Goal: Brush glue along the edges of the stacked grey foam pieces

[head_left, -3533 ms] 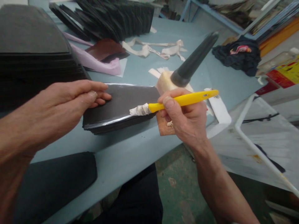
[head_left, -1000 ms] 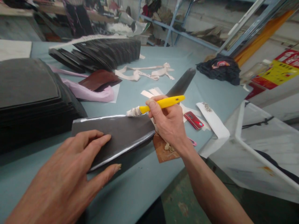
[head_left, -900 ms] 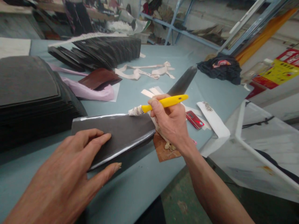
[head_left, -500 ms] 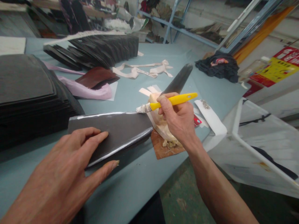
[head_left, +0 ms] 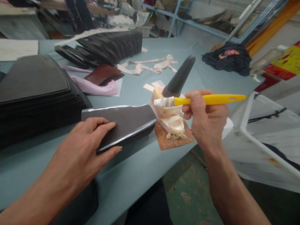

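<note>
My left hand point(head_left: 86, 147) lies flat, fingers spread, on the near end of a small stack of black sheets point(head_left: 126, 120) whose edges shine with wet glue. My right hand point(head_left: 206, 122) is closed round a yellow-handled brush point(head_left: 208, 99). The brush's white, glue-caked bristles rest on the rim of a cream glue pot point(head_left: 170, 117) just right of the stack. A dark cone-shaped handle point(head_left: 179, 76) sticks up out of that pot. The pot sits on a brown scrap point(head_left: 174, 140) at the table's front edge.
A tall pile of black sheets point(head_left: 35, 90) fills the left. Fanned black pieces point(head_left: 105, 47) lie at the back, with pink fabric point(head_left: 93, 87), a brown piece point(head_left: 104, 73), cream strips point(head_left: 147, 64) and a dark cloth bundle point(head_left: 231, 61). A white frame point(head_left: 262, 137) stands right of the blue table point(head_left: 131, 175).
My right hand has drawn the brush rightward off the stack's far edge and onto the glue pot. My left hand stays pressed on the stack. The view has shifted slightly.
</note>
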`<state>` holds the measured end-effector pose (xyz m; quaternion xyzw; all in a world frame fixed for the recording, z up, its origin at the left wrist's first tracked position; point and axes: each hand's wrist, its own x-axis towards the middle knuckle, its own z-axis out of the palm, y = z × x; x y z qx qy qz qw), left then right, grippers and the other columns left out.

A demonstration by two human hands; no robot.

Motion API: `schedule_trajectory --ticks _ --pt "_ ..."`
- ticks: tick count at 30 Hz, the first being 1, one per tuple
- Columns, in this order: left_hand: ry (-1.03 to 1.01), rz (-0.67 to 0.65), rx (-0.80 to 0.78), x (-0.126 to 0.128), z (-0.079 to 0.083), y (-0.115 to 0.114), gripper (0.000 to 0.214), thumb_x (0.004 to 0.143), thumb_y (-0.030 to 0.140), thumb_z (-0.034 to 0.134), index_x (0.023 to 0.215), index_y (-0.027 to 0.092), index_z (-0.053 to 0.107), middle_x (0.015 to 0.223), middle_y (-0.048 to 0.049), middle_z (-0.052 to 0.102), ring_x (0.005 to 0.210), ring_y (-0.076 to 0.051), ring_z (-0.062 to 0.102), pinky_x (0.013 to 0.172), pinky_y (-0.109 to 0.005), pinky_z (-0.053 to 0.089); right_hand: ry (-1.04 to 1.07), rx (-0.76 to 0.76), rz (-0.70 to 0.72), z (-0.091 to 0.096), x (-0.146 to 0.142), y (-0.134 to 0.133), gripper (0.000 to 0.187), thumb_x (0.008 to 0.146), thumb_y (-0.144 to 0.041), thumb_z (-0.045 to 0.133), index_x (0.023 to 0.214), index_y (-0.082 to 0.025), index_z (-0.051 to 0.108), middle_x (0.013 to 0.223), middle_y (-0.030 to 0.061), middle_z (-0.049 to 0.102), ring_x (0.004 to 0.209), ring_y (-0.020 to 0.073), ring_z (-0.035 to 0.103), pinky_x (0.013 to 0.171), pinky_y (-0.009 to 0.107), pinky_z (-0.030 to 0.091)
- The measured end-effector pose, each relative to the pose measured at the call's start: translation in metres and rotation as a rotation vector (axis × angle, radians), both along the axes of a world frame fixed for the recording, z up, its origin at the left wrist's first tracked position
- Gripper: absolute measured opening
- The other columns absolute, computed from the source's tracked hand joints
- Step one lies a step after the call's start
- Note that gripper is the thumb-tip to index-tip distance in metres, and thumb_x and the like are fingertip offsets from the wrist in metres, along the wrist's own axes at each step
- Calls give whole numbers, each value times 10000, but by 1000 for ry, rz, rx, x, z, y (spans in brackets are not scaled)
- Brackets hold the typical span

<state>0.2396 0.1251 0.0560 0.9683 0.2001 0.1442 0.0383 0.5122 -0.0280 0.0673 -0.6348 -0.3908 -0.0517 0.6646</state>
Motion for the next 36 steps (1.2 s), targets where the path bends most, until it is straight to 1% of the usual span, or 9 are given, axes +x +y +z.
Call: schedule_trajectory --ticks 3,7,13,17,24,29,33,36 --pt "37 23 -81 1 5 2 588 972 542 570 1404 160 683 1381 -156 657 1202 -338 666 1069 -523 581 31 56 -29 3 -13 -18 379 988 -580 757 913 -210 735 613 -46 626 482 91 535 450 224 438" --pt "96 58 -176 4 14 4 635 937 570 564 1402 158 696 1396 -155 650 1241 -334 654 1120 -492 550 83 79 -16 2 -27 -41 365 985 -563 771 903 -209 737 629 -43 630 486 92 534 449 222 448" --pt "122 96 -269 6 23 7 691 920 655 551 1420 196 677 1437 -128 621 1292 -327 628 1167 -490 512 157 28 34 -8 -43 -63 347 1014 -543 745 914 -211 744 631 -41 615 534 101 567 485 215 484" --pt "132 84 -336 7 26 11 718 900 693 582 1410 198 681 1393 -113 628 1264 -315 637 1152 -474 518 223 15 68 -15 -51 -71 329 1023 -532 737 931 -216 742 626 -49 624 517 94 566 483 206 486" --pt "124 93 -363 7 29 12 758 881 745 582 1388 192 695 1386 -116 639 1270 -327 640 1171 -475 502 326 5 106 -24 -59 -77 363 1009 -565 743 912 -216 736 615 -49 628 513 96 566 474 206 485" --pt "107 86 -373 5 29 12 737 876 741 608 1377 210 706 1399 -101 658 1300 -329 637 1206 -465 486 381 23 156 -28 -66 -79 359 1017 -550 743 896 -212 757 605 -52 633 503 81 574 480 189 495" --pt "93 108 -406 5 31 12 723 848 769 617 1343 251 718 1407 -82 673 1264 -340 664 1172 -484 529 433 55 188 -30 -74 -83 332 1033 -535 726 941 -222 791 619 -48 660 502 73 584 484 168 498" --pt "75 125 -436 6 35 10 694 836 741 625 1327 261 722 1400 -74 697 1224 -335 684 1161 -492 540 437 63 221 -31 -80 -87 312 1047 -513 711 970 -225 803 648 -37 689 501 74 587 481 168 503"
